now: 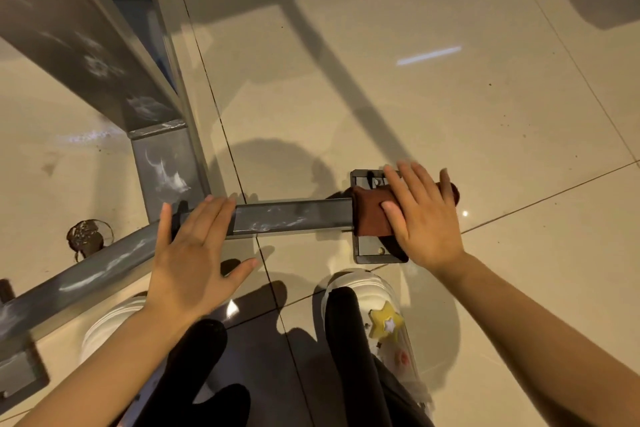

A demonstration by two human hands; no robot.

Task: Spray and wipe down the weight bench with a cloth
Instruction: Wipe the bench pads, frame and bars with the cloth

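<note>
The right hand (424, 215) presses a brown cloth (372, 215), draped over the far end of the bench's low grey bar (291, 217), to wipe it, while the left hand (194, 253), fingers straight, steadies the bar.

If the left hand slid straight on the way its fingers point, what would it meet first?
The left hand rests open on the grey frame bar, fingers pointing up and right. Straight on, they would pass over the bar's far edge to bare floor tile; the upright post probably stays left.
</note>
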